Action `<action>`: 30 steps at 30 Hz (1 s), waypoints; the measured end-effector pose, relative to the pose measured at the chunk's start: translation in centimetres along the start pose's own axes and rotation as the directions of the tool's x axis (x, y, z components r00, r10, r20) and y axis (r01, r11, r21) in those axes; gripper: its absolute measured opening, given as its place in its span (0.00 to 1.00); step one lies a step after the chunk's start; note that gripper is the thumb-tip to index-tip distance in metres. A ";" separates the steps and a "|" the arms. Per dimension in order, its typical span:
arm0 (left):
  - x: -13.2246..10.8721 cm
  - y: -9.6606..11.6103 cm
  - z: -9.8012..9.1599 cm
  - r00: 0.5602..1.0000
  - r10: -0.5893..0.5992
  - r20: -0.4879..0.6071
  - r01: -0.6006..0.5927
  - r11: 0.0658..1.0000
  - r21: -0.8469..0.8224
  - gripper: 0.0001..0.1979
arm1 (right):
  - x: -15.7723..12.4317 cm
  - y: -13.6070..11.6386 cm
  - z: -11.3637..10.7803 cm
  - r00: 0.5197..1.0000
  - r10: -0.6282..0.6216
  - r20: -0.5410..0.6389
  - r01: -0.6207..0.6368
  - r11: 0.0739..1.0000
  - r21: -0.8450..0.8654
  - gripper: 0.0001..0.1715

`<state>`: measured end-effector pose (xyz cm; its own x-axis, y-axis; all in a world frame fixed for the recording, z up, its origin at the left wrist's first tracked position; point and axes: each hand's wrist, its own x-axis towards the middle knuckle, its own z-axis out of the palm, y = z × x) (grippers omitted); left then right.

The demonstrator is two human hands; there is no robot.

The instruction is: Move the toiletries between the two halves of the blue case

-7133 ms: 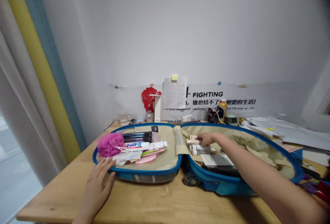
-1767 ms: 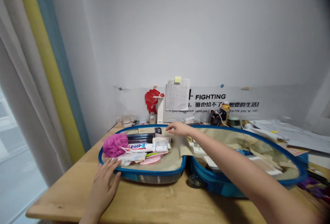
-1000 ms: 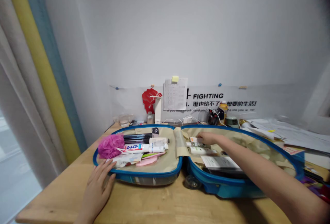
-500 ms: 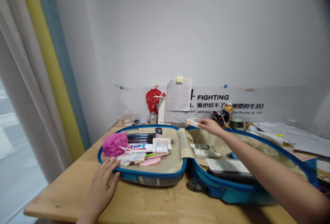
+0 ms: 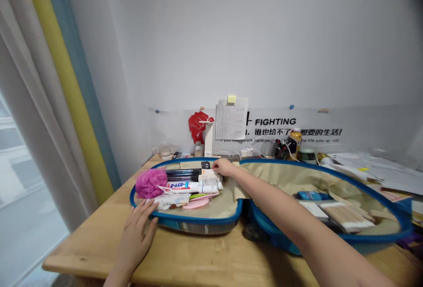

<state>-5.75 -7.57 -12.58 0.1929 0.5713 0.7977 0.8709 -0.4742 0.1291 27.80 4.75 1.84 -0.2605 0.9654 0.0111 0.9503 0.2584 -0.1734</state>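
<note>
Over suitcase's (image 5: 228,201) left half now, right hand (image 5: 225,167) pinches white box (image 5: 208,172), moved across. Left hand (image 5: 140,227) unchanged, fingers spread at rim, gripping nothing.

left hand (image 5: 140,223) palm down; right hand (image 5: 225,168) pinched.
left hand: near left, extended. right forearm (image 5: 284,210): slanted from near right toward far left.

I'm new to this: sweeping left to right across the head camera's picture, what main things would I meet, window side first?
Striped curtain → pink mesh puff → white tube with blue lettering → right hand → pack of thin sticks.
</note>
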 end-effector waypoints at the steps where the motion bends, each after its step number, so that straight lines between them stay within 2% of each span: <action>1: 0.0 0.0 0.0 1.000 0.004 -0.001 -0.004 1.000 0.000 0.19 | 0.0 0.2 -0.1 1.000 -0.003 0.000 0.003 1.000 -0.001 0.18; 5: 0.1 0.0 -0.1 1.000 0.026 -0.010 -0.026 1.000 0.013 0.19 | -0.5 2.7 -2.6 0.998 0.035 -0.050 -0.036 0.999 -0.008 0.18; 8: 0.0 -0.1 0.0 0.999 0.037 -0.018 -0.037 0.999 0.016 0.19 | -2.1 6.6 -5.3 0.991 0.103 -0.080 -0.106 0.994 -0.033 0.20; 11: 0.0 -0.2 0.1 0.999 0.031 -0.013 -0.030 1.000 0.005 0.19 | -5.0 11.0 -6.3 0.988 0.152 -0.006 -0.152 0.986 -0.074 0.19; 14: 0.1 -0.3 0.2 0.999 0.031 -0.016 -0.031 1.000 -0.002 0.19 | -8.0 14.3 -4.9 0.973 0.183 0.142 -0.166 0.979 -0.121 0.17; 18: 0.1 -0.1 0.1 0.999 0.033 -0.018 -0.033 0.999 -0.003 0.19 | -10.1 16.3 -1.9 0.940 0.225 0.256 -0.179 0.965 -0.190 0.18; 22: 0.1 0.0 -0.1 1.000 0.027 -0.015 -0.027 1.000 0.006 0.19 | -9.8 16.7 -0.4 0.924 0.228 0.307 -0.156 0.958 -0.241 0.18; 30: 0.0 -0.3 0.0 1.000 0.013 -0.002 -0.013 1.000 0.016 0.19 | -8.7 16.9 -0.7 0.919 0.205 0.336 -0.120 0.959 -0.257 0.18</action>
<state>-6.01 -7.44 -12.62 0.2034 0.5640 0.8003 0.8754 -0.4709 0.1094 46.23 0.76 -0.52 -0.1019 0.9287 -0.3565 0.9863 0.1410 0.0854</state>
